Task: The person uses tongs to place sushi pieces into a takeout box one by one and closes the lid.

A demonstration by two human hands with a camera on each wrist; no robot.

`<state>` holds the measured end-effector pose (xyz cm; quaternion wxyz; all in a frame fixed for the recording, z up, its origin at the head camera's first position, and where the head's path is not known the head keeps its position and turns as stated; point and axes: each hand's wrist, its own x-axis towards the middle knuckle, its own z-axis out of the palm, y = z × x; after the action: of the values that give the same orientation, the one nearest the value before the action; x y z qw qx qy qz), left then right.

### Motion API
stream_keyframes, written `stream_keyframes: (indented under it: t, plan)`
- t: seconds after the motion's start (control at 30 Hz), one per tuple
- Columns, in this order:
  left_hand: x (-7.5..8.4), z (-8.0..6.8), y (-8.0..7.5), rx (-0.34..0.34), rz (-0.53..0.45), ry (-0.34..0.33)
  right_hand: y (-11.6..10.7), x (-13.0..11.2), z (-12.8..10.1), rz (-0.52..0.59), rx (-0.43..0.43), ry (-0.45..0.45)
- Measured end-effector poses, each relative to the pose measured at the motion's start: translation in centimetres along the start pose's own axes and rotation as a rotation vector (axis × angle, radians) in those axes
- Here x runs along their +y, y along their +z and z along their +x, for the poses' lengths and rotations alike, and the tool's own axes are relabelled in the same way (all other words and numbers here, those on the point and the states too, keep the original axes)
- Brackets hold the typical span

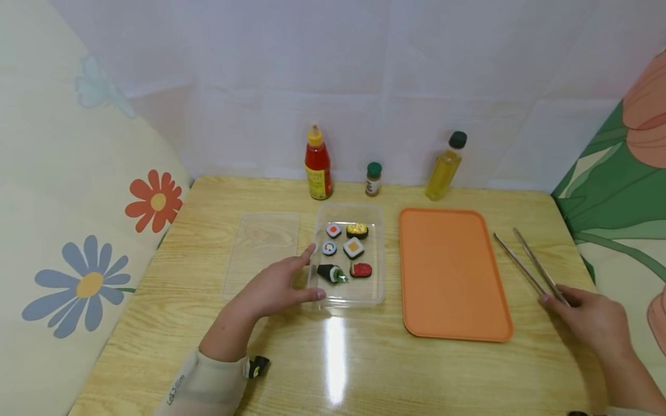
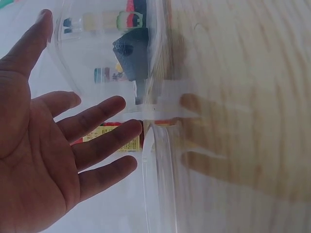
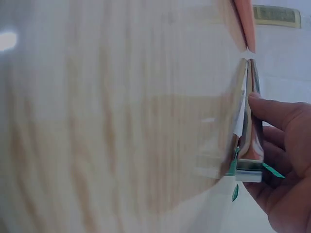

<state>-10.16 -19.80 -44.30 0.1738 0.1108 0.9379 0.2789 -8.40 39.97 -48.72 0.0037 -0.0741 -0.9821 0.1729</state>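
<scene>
My left hand [image 1: 278,286] is at the left side of a clear plastic container [image 1: 381,260], its thumb by the near left corner. In the left wrist view its fingers [image 2: 99,116] are extended and spread, gripping nothing; whether they touch the wall I cannot tell. Inside lie several sushi pieces, among them a dark cone-shaped hand roll [image 1: 328,272], a red-topped piece [image 1: 361,270], a yellow-topped piece [image 1: 357,231] and a square roll [image 1: 354,248]. On the right, my right hand [image 1: 598,318] holds metal tongs [image 3: 250,131], thumb on one arm; their tips point away, spread apart.
An orange tray [image 1: 452,271] lies between the container and the tongs. Left of the container is a flat clear lid [image 1: 262,248]. Along the back wall stand a red sauce bottle [image 1: 318,170], a small green-capped jar [image 1: 373,180] and an oil bottle [image 1: 444,170].
</scene>
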Motion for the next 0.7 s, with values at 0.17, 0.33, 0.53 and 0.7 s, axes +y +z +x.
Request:
stream_keyframes:
  t: [0.17,0.33,0.53,0.7]
  plan:
    - [0.17,0.0,-0.11,-0.003,-0.001,-0.001,-0.2,-0.32,0.13,-0.026,-0.003,-0.011]
    - [0.19,-0.02,-0.07,-0.003,0.004,0.001,-0.42,-0.46,0.35,-0.052,-0.031,-0.029]
    - [0.02,-0.02,-0.06,0.011,0.003,0.013,-0.78,-0.57,0.5,-0.049,-0.092,-0.033]
    - [-0.14,-0.12,-0.04,0.018,-0.003,0.021,-1.02,-1.05,0.29,-0.025,-0.079,-0.01]
